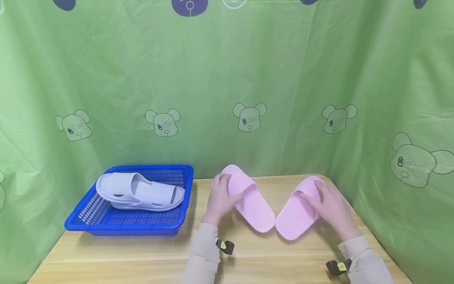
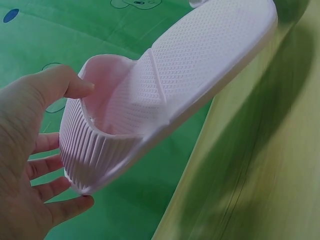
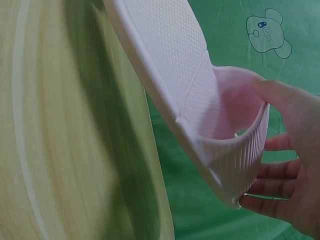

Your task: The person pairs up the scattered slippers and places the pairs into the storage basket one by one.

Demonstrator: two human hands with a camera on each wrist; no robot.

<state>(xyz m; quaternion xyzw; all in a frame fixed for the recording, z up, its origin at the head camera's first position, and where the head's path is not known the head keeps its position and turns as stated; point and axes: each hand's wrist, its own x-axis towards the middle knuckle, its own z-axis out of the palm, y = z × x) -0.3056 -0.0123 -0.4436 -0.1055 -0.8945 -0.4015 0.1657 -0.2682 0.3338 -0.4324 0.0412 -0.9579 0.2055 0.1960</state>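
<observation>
Pale pink, rubbery-looking slide slippers with ribbed straps and textured footbeds sit between our two hands: one slipper at our left [image 1: 257,215], the other at our right [image 1: 294,221]. We see each of our hands gripping one: the left hand [image 1: 220,197] has its thumb over the strap's edge and fingers against the outside, and the right hand [image 1: 335,207] mirrors it. From our left hand its slipper lies toward 3 o'clock, with its long axis running from 11 to 5; from our right hand the other lies toward 9, with its axis from 1 to 7. Their near ends converge, just beside each other, though we cannot tell whether they touch. Judging by the offset shadows, we seem to hold both above the wood-grain desk [image 1: 149,258]. At 9 o'clock from our left hand, the nearer of the two, stands a blue, rectangular, slatted plastic basket [image 1: 134,228] with pale grey slippers [image 1: 120,187] overlapping inside it. A green, bear-printed cloth [image 1: 213,79] hangs toward 12.
</observation>
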